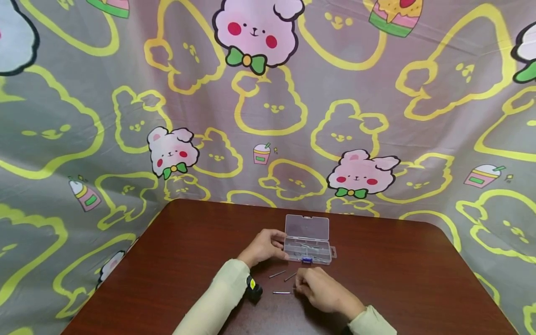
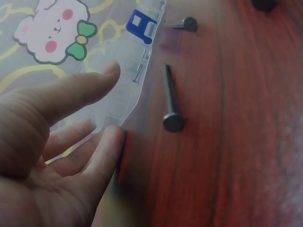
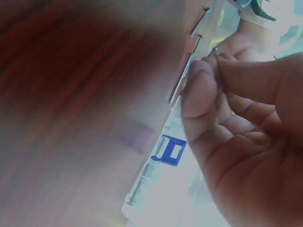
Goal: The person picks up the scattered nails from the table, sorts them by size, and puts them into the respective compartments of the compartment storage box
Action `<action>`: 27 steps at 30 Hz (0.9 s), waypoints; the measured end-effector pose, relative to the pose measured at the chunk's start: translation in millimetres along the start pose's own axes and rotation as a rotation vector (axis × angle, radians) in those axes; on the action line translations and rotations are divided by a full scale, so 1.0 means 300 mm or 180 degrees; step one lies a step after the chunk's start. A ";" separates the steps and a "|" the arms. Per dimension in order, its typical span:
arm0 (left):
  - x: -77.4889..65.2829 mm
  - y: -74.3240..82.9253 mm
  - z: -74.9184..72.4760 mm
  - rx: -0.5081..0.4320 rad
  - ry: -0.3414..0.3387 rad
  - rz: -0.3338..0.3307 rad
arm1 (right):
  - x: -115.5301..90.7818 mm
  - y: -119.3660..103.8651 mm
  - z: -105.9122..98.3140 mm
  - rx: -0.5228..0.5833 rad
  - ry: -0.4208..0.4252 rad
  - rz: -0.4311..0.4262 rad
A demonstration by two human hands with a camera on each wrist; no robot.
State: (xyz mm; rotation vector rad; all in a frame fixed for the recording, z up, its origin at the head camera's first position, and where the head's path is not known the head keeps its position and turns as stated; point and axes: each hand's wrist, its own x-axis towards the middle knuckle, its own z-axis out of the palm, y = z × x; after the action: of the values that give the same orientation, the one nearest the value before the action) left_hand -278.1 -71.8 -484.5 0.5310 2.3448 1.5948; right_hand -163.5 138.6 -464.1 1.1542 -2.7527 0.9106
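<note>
A clear plastic box (image 1: 289, 256) with compartments stands with its lid (image 1: 307, 228) raised and a blue latch (image 1: 307, 260) at its front. Several nails lie inside. My left hand (image 1: 264, 246) is at the box's left side, fingers touching its corner and thumb extended, as the left wrist view shows. In front of the box, my right hand (image 1: 321, 289) pinches a small nail (image 3: 216, 49) between thumb and finger; only its end shows. Loose nails lie on the table: one (image 1: 277, 274) by the box, one (image 1: 290, 277) beside the right hand, one (image 1: 282, 292) nearer me.
The brown wooden table (image 1: 188, 260) bears the box and nails. Behind it hangs a grey curtain (image 1: 289, 153) printed with cartoon bears and cups. A black wrist camera (image 1: 253, 288) is strapped at the left sleeve (image 1: 222, 291).
</note>
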 end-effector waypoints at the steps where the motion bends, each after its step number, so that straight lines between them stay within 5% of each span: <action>1: 0.000 0.001 0.000 -0.0005 0.0003 0.0000 | 0.002 0.000 -0.003 0.0024 0.0028 0.0008; 27: 0.005 -0.008 0.002 -0.0032 -0.0002 0.0032 | 0.060 0.049 -0.039 0.0086 0.0367 0.0503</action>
State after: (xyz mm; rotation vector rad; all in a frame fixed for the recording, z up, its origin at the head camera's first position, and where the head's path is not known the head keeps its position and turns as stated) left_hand -279.6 -71.4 -487.0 0.5419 2.3361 1.6097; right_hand -188.5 141.4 -457.8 0.8672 -2.7767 0.9978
